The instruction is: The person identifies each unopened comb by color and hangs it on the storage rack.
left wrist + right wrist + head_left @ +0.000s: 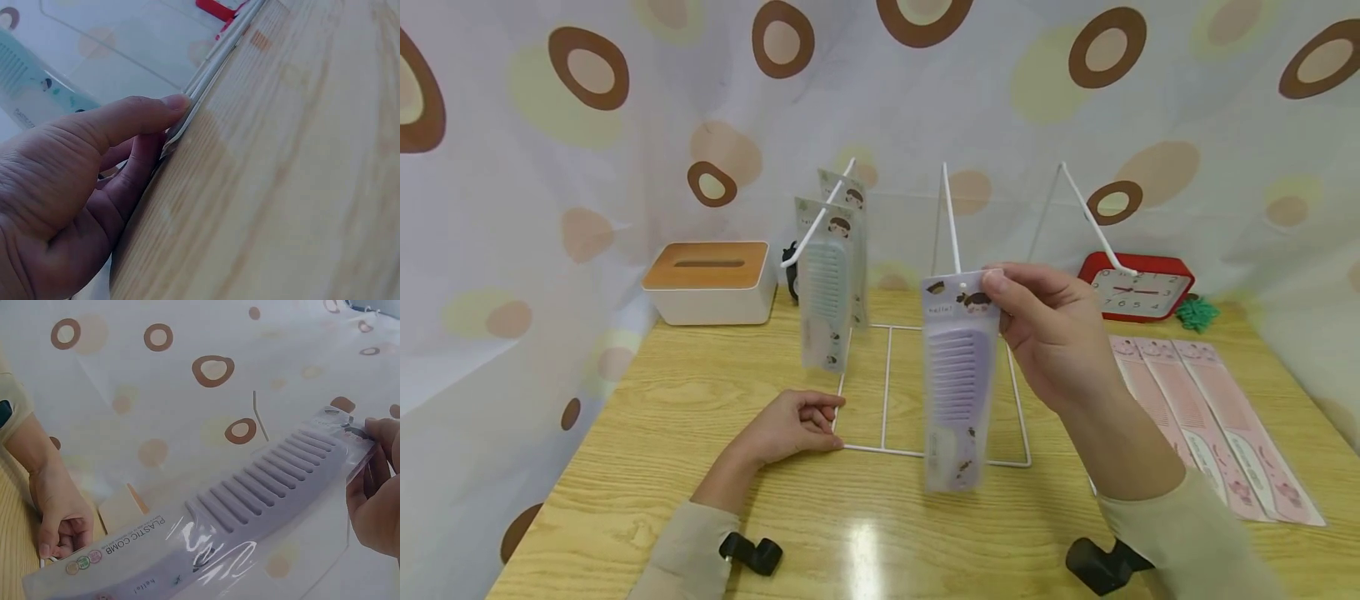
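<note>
From my station: box back left, clock back right, rack on table between. I log two comb packs on left hook, third pack at middle hook, packets right, before clock.

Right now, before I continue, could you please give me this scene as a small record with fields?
Left hand: holds the near left corner of the white wire rack's base
Right hand: pinches the top corner of a purple comb pack
Left prong: carries two comb packs
Middle prong: behind the purple pack's top edge; cannot tell if threaded
Table, right: pink packs, at least three
Table, back: tissue box, red clock
</note>
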A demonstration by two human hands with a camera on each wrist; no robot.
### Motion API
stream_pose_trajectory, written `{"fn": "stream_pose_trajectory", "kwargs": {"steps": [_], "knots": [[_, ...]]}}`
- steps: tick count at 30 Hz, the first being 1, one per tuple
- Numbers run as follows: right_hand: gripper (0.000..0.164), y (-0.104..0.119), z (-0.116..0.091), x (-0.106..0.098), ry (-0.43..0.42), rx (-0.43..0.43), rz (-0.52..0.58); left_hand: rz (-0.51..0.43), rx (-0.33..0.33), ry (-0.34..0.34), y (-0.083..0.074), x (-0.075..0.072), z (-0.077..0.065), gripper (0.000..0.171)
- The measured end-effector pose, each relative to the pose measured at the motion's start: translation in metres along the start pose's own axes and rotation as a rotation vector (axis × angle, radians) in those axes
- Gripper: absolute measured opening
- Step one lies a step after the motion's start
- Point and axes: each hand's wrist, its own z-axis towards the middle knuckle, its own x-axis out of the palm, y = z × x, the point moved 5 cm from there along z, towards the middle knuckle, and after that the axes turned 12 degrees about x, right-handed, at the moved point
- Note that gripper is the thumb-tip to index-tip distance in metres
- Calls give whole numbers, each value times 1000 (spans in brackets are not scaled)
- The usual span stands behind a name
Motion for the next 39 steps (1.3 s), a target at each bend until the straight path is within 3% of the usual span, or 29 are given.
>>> {"fn": "stream_pose_trajectory", "kwargs": {"steps": [5,9,17,24,34,39], "knots": [[22,-6,13,-6,-73,64,-69,-5,-6,5,0,0,0,62],[17,-10,32,-14,-83,116,-60,4,2,11,0,-1,0,62],[8,-14,70,-23,-113,120,-6,1,-5,2,1,-4,-3,62],[15,-16,94,-34,-179,146,22,-9,-2,3,1,-1,0,62],[15,-17,107,-43,-211,141,39,-24,-12,2,0,1,0,62],[20,-17,106,-47,-168,137,7,5,5,1,0,-1,0,62]]}}
